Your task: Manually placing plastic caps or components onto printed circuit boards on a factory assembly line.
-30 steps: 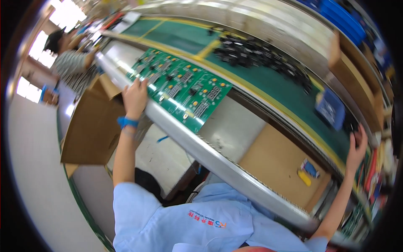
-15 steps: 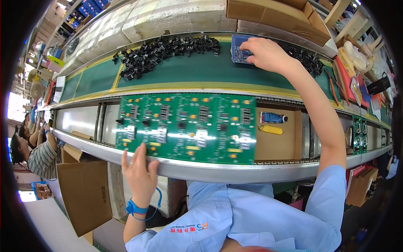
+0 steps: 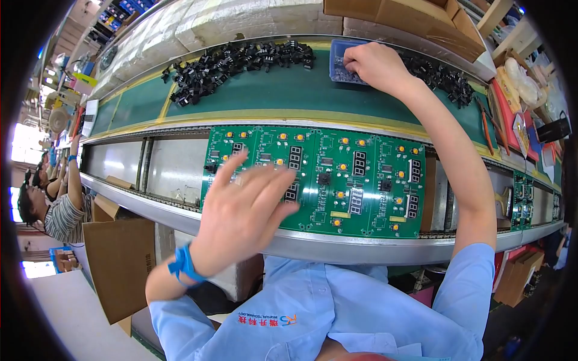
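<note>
A green circuit board panel (image 3: 310, 192) with number displays, yellow-orange buttons and black parts lies across the rails in front of me. My left hand (image 3: 247, 207), with a blue band at its wrist, is over the left part of the panel. Its fingers are apart and a little blurred, with nothing seen in them; whether they touch the board I cannot tell. At the back, my right hand (image 3: 373, 63) reaches into a small blue tray (image 3: 338, 47) of tiny clear or silvery parts. Its fingertips are pinched together, and anything between them is hidden.
A heap of black components (image 3: 223, 69) lies on the green surface, with another black heap (image 3: 442, 81) right of the tray. Pliers (image 3: 486, 123) rest farther right. More boards (image 3: 522, 201) sit along the rails. A cardboard box (image 3: 120, 265) stands lower left; co-workers are far left.
The board panel has shifted right along the rails, covering the cardboard box with the blue and yellow items. My left hand has moved from its front edge up over it. My right hand stays at the tray.
</note>
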Available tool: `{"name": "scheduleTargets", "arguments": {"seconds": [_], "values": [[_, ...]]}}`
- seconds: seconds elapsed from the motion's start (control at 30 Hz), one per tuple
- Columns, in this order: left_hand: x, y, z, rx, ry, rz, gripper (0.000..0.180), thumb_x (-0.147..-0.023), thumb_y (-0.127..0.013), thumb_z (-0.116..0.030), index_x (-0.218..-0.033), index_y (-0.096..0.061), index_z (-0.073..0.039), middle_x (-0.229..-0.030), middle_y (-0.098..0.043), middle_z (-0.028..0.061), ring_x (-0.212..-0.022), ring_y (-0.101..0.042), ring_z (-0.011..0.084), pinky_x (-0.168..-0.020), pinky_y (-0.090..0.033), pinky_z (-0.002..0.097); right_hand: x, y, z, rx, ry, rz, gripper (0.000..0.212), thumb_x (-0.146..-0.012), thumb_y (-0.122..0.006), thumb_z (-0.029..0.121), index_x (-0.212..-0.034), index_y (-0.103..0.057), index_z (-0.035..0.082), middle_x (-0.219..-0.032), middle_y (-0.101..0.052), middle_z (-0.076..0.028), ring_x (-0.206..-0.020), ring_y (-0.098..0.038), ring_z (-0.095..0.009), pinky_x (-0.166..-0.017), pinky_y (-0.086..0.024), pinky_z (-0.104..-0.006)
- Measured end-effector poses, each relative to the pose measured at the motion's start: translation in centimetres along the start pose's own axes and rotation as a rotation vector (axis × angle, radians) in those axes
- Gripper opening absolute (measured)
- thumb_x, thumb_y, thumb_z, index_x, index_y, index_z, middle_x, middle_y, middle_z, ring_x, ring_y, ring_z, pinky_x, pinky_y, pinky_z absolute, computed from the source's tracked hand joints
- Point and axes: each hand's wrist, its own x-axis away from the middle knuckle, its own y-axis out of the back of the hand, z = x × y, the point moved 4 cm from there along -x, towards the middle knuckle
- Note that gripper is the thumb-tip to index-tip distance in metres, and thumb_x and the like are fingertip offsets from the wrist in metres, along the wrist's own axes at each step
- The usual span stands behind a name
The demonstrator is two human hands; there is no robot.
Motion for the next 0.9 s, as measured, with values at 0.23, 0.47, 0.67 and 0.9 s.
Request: {"name": "scheduleTargets", "arguments": {"seconds": [0.23,0.47,0.67,0.9], "values": [[-14.1,-3.5,2.0,-0.092,-0.211,-0.216,0.023,-0.083,-0.064,-0.014,-0.105,-0.063,-0.006,-0.101,-0.066,0.0106,-0.090,-0.062,0.0311,-0.083,-0.049,0.0410,2.2,3.1,-0.9,0.003,0.107,-0.405,0.012,-0.087,-0.057,0.015,-0.093,-0.065,0.009,-0.085,-0.068,-0.012,-0.079,-0.065,-0.034,-0.068,-0.051,-0.0451],[-23.1,-10.4,4.9,-0.266,-0.137,0.157,0.033,-0.086,-0.064,-0.028,-0.113,-0.062,-0.008,-0.103,-0.066,0.0163,-0.099,-0.062,0.0332,-0.085,-0.050,0.0434,11.4,7.4,0.2,-0.733,-0.219,-0.155,0.014,-0.085,-0.065,0.013,-0.097,-0.066,0.005,-0.076,-0.066,-0.002,-0.063,-0.059,-0.010,-0.057,-0.046,-0.0247],[-26.0,-14.0,6.2,-0.194,-0.061,0.221,0.040,-0.084,-0.069,-0.033,-0.112,-0.059,-0.006,-0.110,-0.064,0.0178,-0.102,-0.062,0.0352,-0.087,-0.050,0.0431,19.4,5.7,-1.9,-0.992,-0.503,0.015,0.015,-0.085,-0.068,0.012,-0.095,-0.070,0.002,-0.074,-0.066,0.001,-0.061,-0.053,-0.002,-0.053,-0.043,-0.0174],[-25.7,-14.2,8.3,-0.033,-0.131,0.164,0.028,-0.085,-0.065,-0.018,-0.109,-0.061,-0.004,-0.098,-0.067,0.0184,-0.094,-0.063,0.0359,-0.082,-0.050,0.0425,22.7,4.0,-2.9,-1.238,-0.554,0.051,0.020,-0.085,-0.069,0.013,-0.102,-0.070,0.002,-0.083,-0.071,-0.005,-0.065,-0.058,-0.004,-0.057,-0.046,-0.0180]]}}
